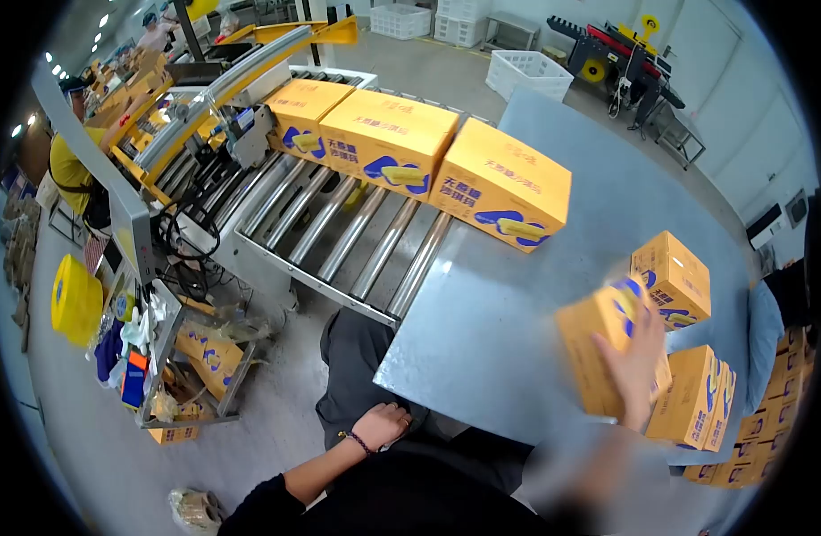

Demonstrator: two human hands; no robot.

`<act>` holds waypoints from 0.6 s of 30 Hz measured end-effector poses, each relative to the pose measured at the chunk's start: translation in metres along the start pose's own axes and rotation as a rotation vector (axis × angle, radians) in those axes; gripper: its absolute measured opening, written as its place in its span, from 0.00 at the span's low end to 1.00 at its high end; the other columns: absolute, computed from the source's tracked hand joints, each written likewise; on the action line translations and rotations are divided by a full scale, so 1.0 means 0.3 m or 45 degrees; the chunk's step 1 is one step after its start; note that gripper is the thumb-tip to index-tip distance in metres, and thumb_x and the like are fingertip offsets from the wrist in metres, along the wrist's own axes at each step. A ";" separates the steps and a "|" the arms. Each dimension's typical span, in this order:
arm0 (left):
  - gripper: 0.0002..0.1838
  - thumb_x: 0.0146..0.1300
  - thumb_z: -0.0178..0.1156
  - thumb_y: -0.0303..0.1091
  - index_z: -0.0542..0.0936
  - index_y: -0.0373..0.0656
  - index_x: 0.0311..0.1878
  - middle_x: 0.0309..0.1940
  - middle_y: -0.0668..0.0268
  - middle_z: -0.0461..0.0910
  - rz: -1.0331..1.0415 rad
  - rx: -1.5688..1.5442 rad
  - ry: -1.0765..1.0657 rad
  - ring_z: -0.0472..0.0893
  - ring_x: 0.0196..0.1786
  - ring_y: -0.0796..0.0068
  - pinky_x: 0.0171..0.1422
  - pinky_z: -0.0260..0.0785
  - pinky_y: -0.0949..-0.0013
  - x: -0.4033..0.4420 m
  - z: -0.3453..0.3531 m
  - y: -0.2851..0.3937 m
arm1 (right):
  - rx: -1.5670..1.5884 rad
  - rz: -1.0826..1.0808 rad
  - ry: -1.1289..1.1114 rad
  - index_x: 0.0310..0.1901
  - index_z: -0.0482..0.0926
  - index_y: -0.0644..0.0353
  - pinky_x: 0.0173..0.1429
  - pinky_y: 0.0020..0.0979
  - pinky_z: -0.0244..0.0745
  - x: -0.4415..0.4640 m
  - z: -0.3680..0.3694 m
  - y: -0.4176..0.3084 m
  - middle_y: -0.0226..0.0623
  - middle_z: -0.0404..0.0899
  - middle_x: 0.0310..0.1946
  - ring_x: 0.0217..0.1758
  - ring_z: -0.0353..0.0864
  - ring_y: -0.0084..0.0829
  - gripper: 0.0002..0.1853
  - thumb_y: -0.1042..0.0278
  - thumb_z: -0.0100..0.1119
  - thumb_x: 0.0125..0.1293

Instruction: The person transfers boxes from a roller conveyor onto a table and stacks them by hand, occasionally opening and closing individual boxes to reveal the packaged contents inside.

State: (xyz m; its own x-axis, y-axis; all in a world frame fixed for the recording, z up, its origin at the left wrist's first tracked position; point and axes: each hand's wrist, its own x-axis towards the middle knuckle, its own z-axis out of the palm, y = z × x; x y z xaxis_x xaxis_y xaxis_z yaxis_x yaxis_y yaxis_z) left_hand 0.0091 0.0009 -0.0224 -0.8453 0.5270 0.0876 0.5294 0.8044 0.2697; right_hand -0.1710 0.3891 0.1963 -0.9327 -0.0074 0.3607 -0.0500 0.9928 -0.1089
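Note:
My right hand (633,366) is pressed on the side of a tilted yellow box (593,348) above the right part of the grey metal table (491,330); both are blurred by motion. Just beyond it stands another yellow box (671,279), and to its right are upright yellow boxes (691,399) side by side. My left hand (385,426) rests on my lap, its fingers curled, with a bracelet at the wrist. Three yellow boxes sit in a row at the upper middle, the nearest one (504,186) on the table's edge and the others (388,143) on the rollers.
A roller conveyor (339,223) with a taping machine (250,134) runs to the upper left. A cart (196,357) stands at the left, near a yellow tape roll (75,299). A person in yellow (75,170) is far left. Stacked boxes (767,429) are at the right.

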 end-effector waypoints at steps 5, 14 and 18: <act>0.05 0.63 0.59 0.35 0.82 0.49 0.38 0.33 0.72 0.78 -0.021 -0.010 -0.036 0.80 0.43 0.71 0.47 0.73 0.67 0.002 0.017 -0.005 | -0.286 0.699 -0.100 0.80 0.60 0.54 0.77 0.53 0.60 -0.268 -0.066 0.577 0.58 0.64 0.73 0.76 0.64 0.56 0.52 0.35 0.69 0.61; 0.06 0.63 0.58 0.36 0.82 0.48 0.40 0.36 0.72 0.79 -0.036 -0.102 -0.012 0.79 0.45 0.71 0.49 0.72 0.69 -0.006 0.030 -0.007 | -0.425 0.781 -0.292 0.80 0.59 0.57 0.81 0.46 0.55 -0.148 -0.124 0.978 0.56 0.60 0.78 0.81 0.58 0.54 0.46 0.34 0.58 0.71; 0.07 0.62 0.58 0.36 0.81 0.47 0.40 0.36 0.71 0.79 0.021 -0.072 0.030 0.80 0.45 0.71 0.50 0.72 0.68 0.002 0.045 -0.018 | 0.061 0.177 -0.118 0.76 0.66 0.60 0.78 0.46 0.58 0.141 0.052 0.964 0.53 0.64 0.76 0.78 0.63 0.50 0.36 0.47 0.60 0.75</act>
State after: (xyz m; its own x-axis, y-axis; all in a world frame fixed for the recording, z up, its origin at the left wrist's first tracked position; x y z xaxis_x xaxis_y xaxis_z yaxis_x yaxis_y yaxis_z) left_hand 0.0069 0.0005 -0.0369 -0.8382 0.5332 0.1146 0.5391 0.7784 0.3216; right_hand -0.2305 0.6740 0.1658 -0.9606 0.1164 0.2523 0.0668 0.9782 -0.1968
